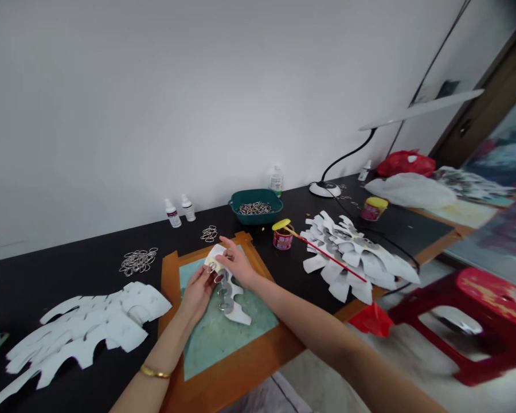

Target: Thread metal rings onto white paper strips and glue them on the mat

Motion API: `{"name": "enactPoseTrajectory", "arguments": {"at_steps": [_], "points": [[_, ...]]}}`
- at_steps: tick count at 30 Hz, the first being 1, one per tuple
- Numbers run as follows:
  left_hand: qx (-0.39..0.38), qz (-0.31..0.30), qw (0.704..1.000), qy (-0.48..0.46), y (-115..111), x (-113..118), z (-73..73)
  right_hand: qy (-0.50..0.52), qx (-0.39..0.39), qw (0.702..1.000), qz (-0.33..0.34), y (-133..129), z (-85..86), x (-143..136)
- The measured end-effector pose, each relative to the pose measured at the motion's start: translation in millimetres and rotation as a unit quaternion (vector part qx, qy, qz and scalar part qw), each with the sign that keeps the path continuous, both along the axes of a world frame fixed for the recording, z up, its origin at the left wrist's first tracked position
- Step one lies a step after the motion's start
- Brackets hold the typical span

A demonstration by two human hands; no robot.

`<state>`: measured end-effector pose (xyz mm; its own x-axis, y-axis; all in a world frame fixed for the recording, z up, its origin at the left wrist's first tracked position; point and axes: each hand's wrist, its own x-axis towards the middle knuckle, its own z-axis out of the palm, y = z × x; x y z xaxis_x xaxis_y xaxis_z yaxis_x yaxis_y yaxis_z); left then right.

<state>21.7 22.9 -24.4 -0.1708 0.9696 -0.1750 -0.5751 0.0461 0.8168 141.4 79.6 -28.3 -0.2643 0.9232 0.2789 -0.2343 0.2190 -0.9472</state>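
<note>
Head view is showing a long black table (pixel 90 258) standing along a pale wall (pixel 129 103). Before me a green mat (pixel 210 353) is lying on it, with a broad orange border (pixel 258 370). Next in size, one stack of white cut shapes (pixel 86 330) is resting on my left side, and a looser pile of similar shapes (pixel 348 252), some with grey areas, is spreading on my right. Behind the mat a dark green basin (pixel 258 220) is holding very many metal rings.

Over the mat, my two hands are holding one white piece (pixel 239 315). My left hand (pixel 200 289) is pinching its edge with a narrow grip, beside a ring; my right hand (pixel 236 267) is gripping the upper end, thumb on its face. Just behind, a red tin (pixel 282 239) is standing with a long red stick (pixel 333 260) lying near it.

Smallest are the rings: several are sitting along the grey part of my piece, so I am judging this one to be partly done. Whether they are firmly attached, I cannot tell. Two loose heaps (pixel 137 261) are lying on the table, so much seems left.
</note>
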Motion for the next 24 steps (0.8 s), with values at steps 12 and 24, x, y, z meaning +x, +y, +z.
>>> {"name": "enactPoseTrajectory", "arguments": {"at_steps": [12, 24], "points": [[-0.020, 0.016, 0.999, -0.037, -3.4, -0.3, 7.3, 0.011, 0.011, 1.000, -0.012, 2.5, -3.8, -3.4], [-0.008, 0.032, 0.999, 0.002, -0.8, 1.9, -1.0, 0.014, -0.038, 0.996, -0.082, 4.1, -3.8, -2.2]]}}
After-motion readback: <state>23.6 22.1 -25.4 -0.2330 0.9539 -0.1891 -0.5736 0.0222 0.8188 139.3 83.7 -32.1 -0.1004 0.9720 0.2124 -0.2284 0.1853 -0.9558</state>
